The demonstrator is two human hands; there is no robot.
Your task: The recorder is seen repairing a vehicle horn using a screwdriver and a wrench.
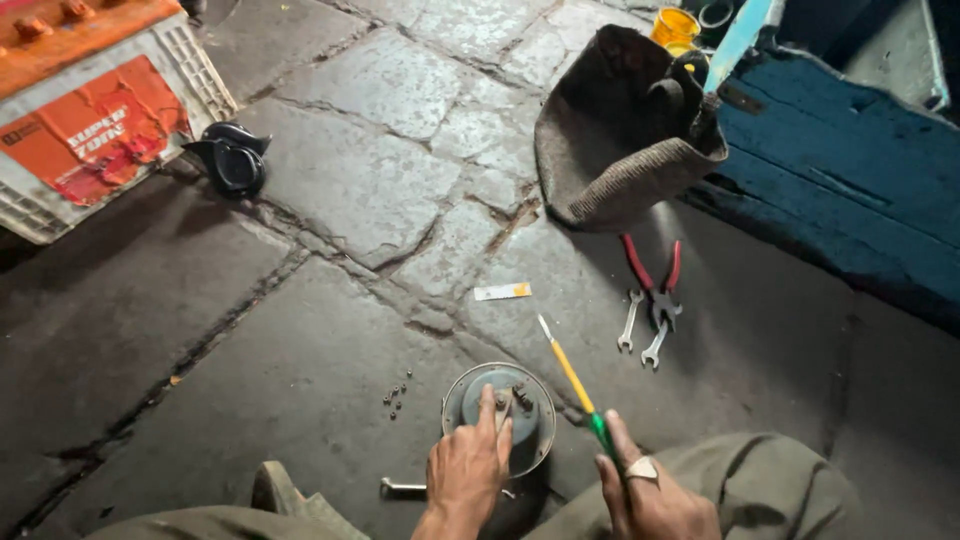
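A round grey metal horn part [530, 402] lies on the stone floor between my knees. My left hand [466, 472] rests on it, fingers pressing a small metal piece at its middle. To its right, my right hand [650, 495] grips a screwdriver [571, 377] with a green and yellow handle, its tip pointing up and away from the round part. A bandage wraps one finger of that hand. Several small screws [396, 395] lie on the floor just left of the round part.
Red-handled pliers [655, 280] and two small spanners [640, 330] lie to the right. A worn brown bag [610, 140] leans against a blue wooden box [850, 180]. A black horn [232, 160] sits beside an orange and white battery [90, 110]. A metal tool [400, 488] lies by my left wrist.
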